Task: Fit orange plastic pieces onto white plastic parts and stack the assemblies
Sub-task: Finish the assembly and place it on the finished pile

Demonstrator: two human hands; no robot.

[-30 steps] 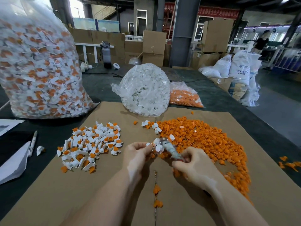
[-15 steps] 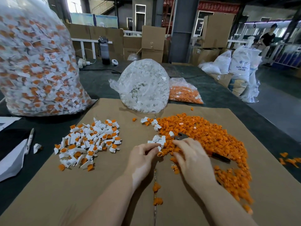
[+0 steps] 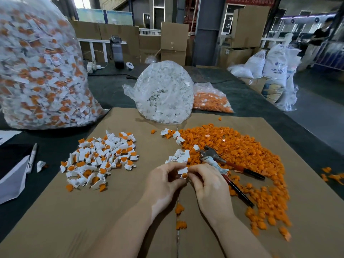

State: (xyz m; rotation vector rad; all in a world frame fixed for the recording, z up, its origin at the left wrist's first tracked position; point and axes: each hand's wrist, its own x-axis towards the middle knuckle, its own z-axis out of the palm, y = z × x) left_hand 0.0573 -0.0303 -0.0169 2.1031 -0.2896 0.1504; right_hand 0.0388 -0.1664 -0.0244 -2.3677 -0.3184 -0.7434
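My left hand (image 3: 163, 180) and my right hand (image 3: 206, 183) meet over the cardboard sheet (image 3: 93, 220). Together they pinch one white part with an orange piece in it (image 3: 183, 173). Just beyond my fingers lies a small cluster of loose white parts (image 3: 179, 155). A broad heap of orange pieces (image 3: 242, 155) spreads to the right. The pile of finished white-and-orange assemblies (image 3: 100, 159) lies to the left.
Pliers with red and black handles (image 3: 232, 168) lie on the orange heap by my right hand. Bags stand behind: finished assemblies (image 3: 41, 71), white parts (image 3: 163, 94), orange pieces (image 3: 210, 99). A pen (image 3: 32, 158) and papers lie at the left. A person (image 3: 316, 41) stands far right.
My right hand has set the pliers down on the orange heap. Both hands drew back toward me and now hold a white part with an orange piece between them.
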